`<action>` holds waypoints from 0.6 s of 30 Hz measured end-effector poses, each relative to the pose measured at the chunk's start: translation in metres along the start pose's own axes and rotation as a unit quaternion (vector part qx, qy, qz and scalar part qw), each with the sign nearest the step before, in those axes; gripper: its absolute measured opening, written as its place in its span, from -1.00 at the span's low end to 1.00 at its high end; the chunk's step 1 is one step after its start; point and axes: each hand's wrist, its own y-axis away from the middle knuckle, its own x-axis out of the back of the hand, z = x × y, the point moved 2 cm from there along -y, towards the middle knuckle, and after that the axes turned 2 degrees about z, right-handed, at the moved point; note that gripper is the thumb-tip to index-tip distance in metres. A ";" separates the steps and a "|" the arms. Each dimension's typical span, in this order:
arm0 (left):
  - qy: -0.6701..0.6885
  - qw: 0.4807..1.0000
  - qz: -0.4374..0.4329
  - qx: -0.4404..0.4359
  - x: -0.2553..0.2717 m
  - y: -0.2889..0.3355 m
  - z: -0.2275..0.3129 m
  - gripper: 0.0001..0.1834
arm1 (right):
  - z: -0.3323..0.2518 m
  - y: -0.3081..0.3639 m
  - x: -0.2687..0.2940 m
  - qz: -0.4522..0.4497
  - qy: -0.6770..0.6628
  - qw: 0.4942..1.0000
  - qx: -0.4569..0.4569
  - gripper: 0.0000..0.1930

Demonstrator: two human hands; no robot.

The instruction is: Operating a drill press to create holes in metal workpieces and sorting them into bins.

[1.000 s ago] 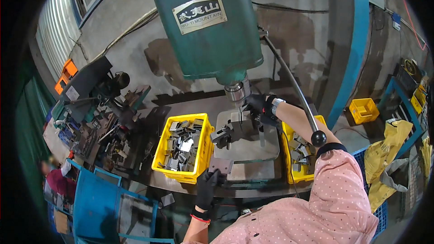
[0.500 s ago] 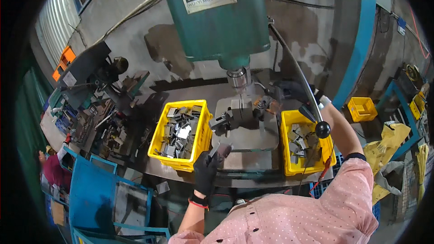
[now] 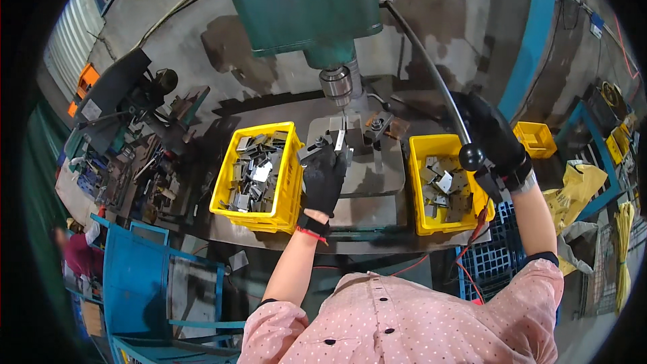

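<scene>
Head view shows the left hand (image 3: 325, 178) clamped on a metal piece (image 3: 340, 140) jutting out ahead.

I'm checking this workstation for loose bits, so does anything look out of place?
Yes, a pale, square, flat piece lies by itself in front of the bench, apparently on the floor. It looks odd because the metal parts nearby are gathered in yellow bins. I can't tell its material.

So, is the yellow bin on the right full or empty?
Neither, it's part full: metal parts lie low in the bin, with bare inner wall showing above them.
</scene>
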 end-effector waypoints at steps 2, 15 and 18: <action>-0.026 0.999 0.027 -0.007 -0.010 -0.004 -0.010 -0.78 | -0.022 0.009 -0.017 -0.026 -0.044 0.998 -0.029 -0.62; -0.100 0.983 0.140 -0.057 -0.030 0.002 -0.007 -0.73 | -0.044 0.027 -0.048 -0.022 -0.207 0.975 0.084 -0.62; -0.117 0.990 0.069 -0.033 -0.034 0.007 -0.016 -0.75 | -0.050 0.029 -0.050 0.004 -0.258 0.966 0.016 -0.61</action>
